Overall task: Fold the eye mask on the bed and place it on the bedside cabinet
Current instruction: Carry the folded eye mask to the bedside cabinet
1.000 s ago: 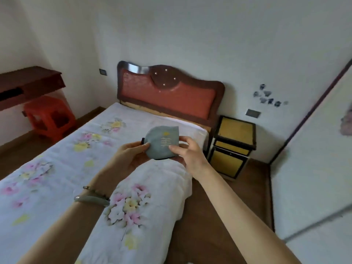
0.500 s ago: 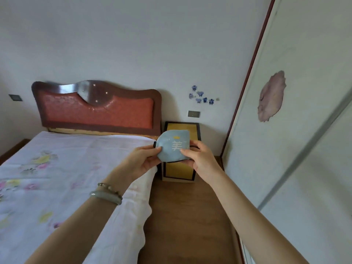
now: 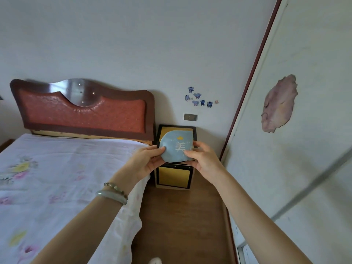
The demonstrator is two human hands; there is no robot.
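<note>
Eye mask (image 3: 176, 148) — folded, pale blue with a light printed character, held up in the air in front of the bedside cabinet (image 3: 175, 176), not yet resting on it. Left hand (image 3: 145, 162) pinches the mask's left edge between thumb and fingers; right hand (image 3: 203, 161) pinches its right lower edge the same way. Both grips are narrow, closed on the mask.

Cabinet stands just beside the bed (image 3: 66, 178), right of the headboard (image 3: 83, 109), close against the wall; its yellow top is mostly hidden behind the mask.

Risks, as judged from here:
- The fold looks held only by the two pinches — let go of one side early and the mask may spring open.
- The cabinet top is small; set near an edge, the mask could slide to the floor or into the gap by the bed.
</note>
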